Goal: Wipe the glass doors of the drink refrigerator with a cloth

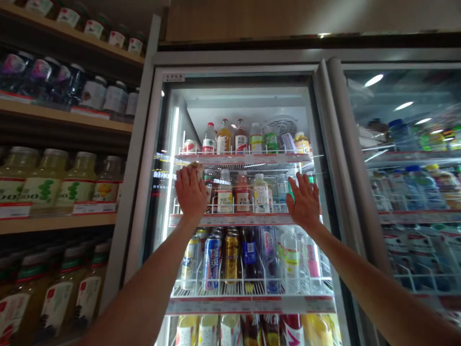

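My left hand (190,191) is pressed against the glass door (163,144) of a lit drinks fridge, at the height of the second shelf. Its fingers are held together over a small beige cloth (196,166) that peeks out at the fingertips. To the right, my right hand (304,203) lies flat on the same glass with its fingers spread and nothing in it. Behind the glass stand bottles (242,193) on the upper shelves and cans (212,262) on the shelf below my hands.
A second fridge door (406,192) with bottled drinks adjoins on the right. Wooden shelves (57,222) on the left carry rows of bottles and jars. The fridge's white frame (140,158) separates them from the door.
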### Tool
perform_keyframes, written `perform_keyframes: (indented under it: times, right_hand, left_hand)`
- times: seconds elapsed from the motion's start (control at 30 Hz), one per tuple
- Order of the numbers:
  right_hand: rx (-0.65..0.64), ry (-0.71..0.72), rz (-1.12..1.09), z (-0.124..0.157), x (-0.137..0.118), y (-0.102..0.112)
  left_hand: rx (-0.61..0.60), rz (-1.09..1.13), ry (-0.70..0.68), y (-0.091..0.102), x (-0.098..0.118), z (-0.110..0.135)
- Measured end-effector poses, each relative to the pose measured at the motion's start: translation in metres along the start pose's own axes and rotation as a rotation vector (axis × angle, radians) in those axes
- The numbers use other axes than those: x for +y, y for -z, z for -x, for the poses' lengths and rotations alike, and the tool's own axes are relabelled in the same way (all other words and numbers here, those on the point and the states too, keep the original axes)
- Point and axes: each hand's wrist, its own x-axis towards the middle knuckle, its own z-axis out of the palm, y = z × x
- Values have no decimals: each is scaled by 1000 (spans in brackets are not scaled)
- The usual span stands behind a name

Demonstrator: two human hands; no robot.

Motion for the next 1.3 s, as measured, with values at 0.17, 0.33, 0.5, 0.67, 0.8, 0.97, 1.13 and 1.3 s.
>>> perform_keyframes:
  times: [0.17,0.33,0.5,0.67,0.8,0.97,1.13,1.3]
  right_hand:
    - [-3,6,3,0,1,0]
    - [5,-1,-3,0,0,0]
    - [3,-4,-6,0,-1,0]
    - [18,-1,-21,0,0,-1]
    - [12,-11,-35,0,-1,-2]
    - [3,7,-26,0,0,-1]
    - [11,-3,-16,0,0,-1]
    - [2,0,-53,1,1,-2]
  left_hand:
    - [-246,127,-568,-5,37,19]
    - [-66,37,-110,-1,-3,-9]
    - [-152,84,-202,-16,28,-29]
    - [-161,103,-311,-22,32,-43]
    - [-43,76,-77,-26,28,-54]
    - [-290,154,-591,-28,55,-38]
    - [-75,53,-146,-18,28,-42]
    - [-276,139,-569,-15,39,-15]
